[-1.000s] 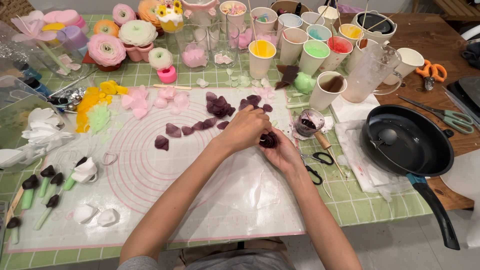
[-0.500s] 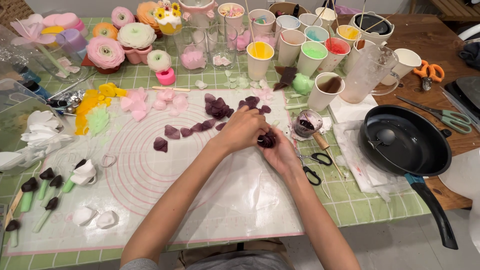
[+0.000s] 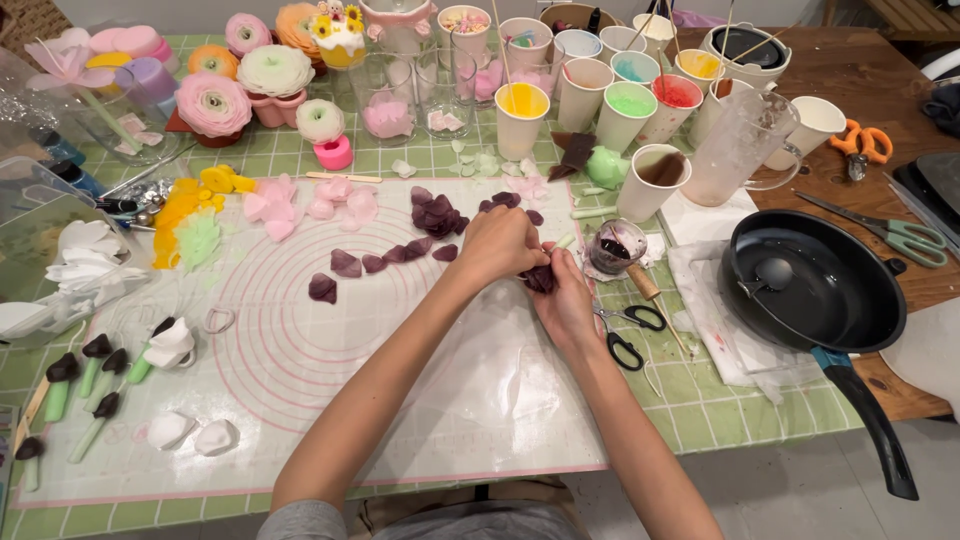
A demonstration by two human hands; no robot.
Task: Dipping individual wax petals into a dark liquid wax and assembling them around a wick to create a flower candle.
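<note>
Both hands meet over the right part of a clear silicone mat [image 3: 300, 370] with pink circles. My right hand [image 3: 566, 300] cups a small dark purple flower [image 3: 541, 279] made of petals. My left hand [image 3: 497, 245] presses its fingers against the flower from the left. A row of loose dark purple petals [image 3: 380, 262] lies on the mat just left of my hands, with a small pile [image 3: 437, 213] of them further back.
Black scissors [image 3: 625, 335] lie right of my hands, a small jar of dark liquid [image 3: 612, 247] behind them. A black pan [image 3: 812, 285] sits at right. Paper cups of coloured wax [image 3: 600, 90] stand at the back. Finished wax flowers [image 3: 215, 102] and white and pink petals fill the left.
</note>
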